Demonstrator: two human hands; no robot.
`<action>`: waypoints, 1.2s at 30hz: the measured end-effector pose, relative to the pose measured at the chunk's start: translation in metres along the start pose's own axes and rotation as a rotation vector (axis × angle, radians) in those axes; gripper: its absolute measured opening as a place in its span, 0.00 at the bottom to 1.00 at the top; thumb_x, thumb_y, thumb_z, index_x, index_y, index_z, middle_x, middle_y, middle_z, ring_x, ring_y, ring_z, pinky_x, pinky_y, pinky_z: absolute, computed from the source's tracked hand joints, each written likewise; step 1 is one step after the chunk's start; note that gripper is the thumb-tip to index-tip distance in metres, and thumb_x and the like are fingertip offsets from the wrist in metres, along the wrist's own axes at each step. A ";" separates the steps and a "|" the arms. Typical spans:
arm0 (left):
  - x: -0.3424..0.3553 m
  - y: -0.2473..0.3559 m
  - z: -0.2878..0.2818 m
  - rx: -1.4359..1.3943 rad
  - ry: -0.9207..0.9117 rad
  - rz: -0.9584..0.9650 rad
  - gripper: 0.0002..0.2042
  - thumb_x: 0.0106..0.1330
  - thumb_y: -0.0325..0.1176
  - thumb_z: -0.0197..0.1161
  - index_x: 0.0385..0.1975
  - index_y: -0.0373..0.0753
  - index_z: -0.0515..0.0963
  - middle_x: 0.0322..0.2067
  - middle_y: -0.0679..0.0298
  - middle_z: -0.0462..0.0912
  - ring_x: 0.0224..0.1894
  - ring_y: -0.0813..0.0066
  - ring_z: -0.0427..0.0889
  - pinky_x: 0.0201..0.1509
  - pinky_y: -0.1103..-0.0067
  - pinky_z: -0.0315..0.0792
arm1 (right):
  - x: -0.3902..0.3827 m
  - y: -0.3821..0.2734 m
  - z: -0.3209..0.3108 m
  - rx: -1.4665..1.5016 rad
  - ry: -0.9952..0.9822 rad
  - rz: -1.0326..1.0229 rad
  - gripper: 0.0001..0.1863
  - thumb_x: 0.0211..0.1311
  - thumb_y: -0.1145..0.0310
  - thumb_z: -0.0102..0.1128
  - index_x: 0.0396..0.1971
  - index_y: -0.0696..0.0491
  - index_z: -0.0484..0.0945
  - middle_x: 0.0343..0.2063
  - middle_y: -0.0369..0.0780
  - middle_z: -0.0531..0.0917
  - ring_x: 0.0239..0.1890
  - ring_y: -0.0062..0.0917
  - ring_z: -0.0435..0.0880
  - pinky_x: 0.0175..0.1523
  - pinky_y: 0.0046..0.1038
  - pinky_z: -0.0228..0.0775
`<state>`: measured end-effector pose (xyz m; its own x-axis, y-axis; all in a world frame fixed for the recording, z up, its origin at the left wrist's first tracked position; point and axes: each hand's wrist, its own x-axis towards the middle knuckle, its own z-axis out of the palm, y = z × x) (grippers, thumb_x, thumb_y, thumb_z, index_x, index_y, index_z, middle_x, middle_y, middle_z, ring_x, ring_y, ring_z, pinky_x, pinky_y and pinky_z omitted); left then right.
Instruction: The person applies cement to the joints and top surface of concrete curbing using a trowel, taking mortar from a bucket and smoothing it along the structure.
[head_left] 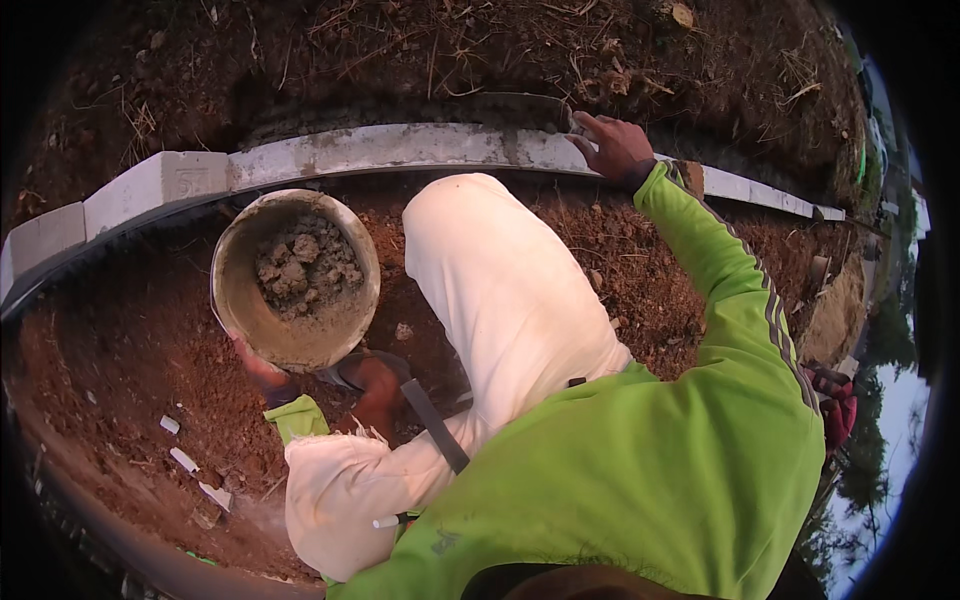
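A round bucket with a pale, mortar-smeared inside is tilted toward me. Lumpy grey mortar lies in it. My left hand grips the bucket low on its near left side; part of the fingers is hidden behind it. Over the row of pale kerb blocks, my right hand is closed on what looks like a trowel. Its dark blade lies along the soil edge behind the blocks, pointing left. My fingers cover most of the handle.
Dark soil with dry stalks rises behind the kerb. Red-brown earth lies in front, with small white fragments at the left. A brown block stands against the kerb by my right wrist. A sand pile is at the far right.
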<state>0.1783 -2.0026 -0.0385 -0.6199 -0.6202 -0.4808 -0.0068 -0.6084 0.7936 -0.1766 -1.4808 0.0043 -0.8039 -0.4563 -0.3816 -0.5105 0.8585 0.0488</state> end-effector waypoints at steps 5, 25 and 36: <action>0.010 -0.008 -0.021 0.055 -0.045 0.068 0.28 0.80 0.50 0.42 0.71 0.38 0.60 0.66 0.58 0.70 0.66 0.62 0.70 0.70 0.65 0.65 | -0.002 0.007 -0.004 -0.026 -0.027 -0.050 0.24 0.69 0.47 0.55 0.57 0.46 0.74 0.34 0.48 0.86 0.36 0.46 0.86 0.40 0.46 0.78; 0.011 -0.008 -0.022 0.012 -0.104 0.033 0.29 0.79 0.51 0.41 0.72 0.39 0.59 0.68 0.56 0.66 0.68 0.60 0.68 0.72 0.62 0.63 | -0.016 -0.009 0.015 0.111 0.103 -0.059 0.23 0.68 0.48 0.55 0.56 0.46 0.74 0.34 0.47 0.87 0.37 0.47 0.86 0.41 0.46 0.79; 0.014 -0.009 -0.017 -0.003 -0.094 0.038 0.30 0.79 0.52 0.43 0.72 0.38 0.58 0.69 0.56 0.65 0.69 0.60 0.65 0.73 0.63 0.59 | -0.039 -0.045 0.003 0.261 0.039 0.095 0.26 0.68 0.47 0.56 0.58 0.49 0.76 0.28 0.52 0.85 0.34 0.52 0.85 0.42 0.49 0.76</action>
<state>0.1828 -2.0147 -0.0584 -0.6909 -0.5936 -0.4127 0.0205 -0.5867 0.8095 -0.1213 -1.5014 0.0137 -0.8582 -0.3754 -0.3502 -0.3405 0.9267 -0.1588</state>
